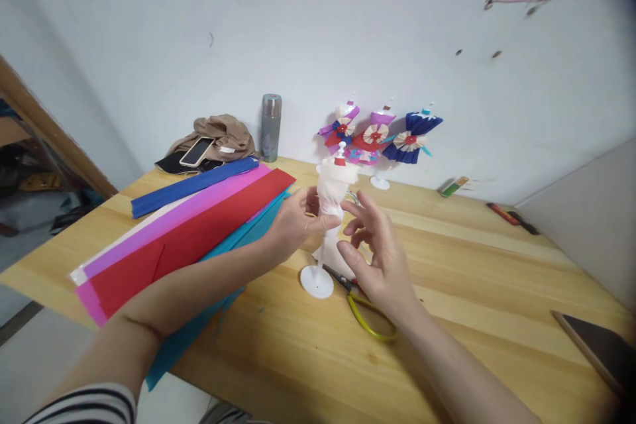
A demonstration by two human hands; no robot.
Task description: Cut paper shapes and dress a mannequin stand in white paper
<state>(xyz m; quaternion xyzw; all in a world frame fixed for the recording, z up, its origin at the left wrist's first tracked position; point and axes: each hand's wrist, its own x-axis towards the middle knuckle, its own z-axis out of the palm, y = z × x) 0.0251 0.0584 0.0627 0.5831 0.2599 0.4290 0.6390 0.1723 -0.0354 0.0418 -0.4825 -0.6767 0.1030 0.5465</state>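
Observation:
A small white dress form point(336, 180) stands upright on its round base point(317, 283) in front of me, wrapped in pale crepe paper gathered at the waist. My left hand point(292, 222) pinches the gathered paper at the waist, thumb across the front. On the other side, my right hand point(380, 258) is open, fingers spread and slightly curled; its index fingertip is close to the waist, and I cannot tell if it touches. Scissors with yellow-green handles point(370, 326) lie under my right hand, their blades pointing toward the base.
Red point(199, 238), purple, blue and teal crepe paper sheets lie at left. Behind them are a phone point(197, 152), brown cloth point(226, 136) and a thermos point(271, 129). Three decorated dress forms point(410, 139) stand by the wall. A dark tablet-like object point(599, 348) lies at right.

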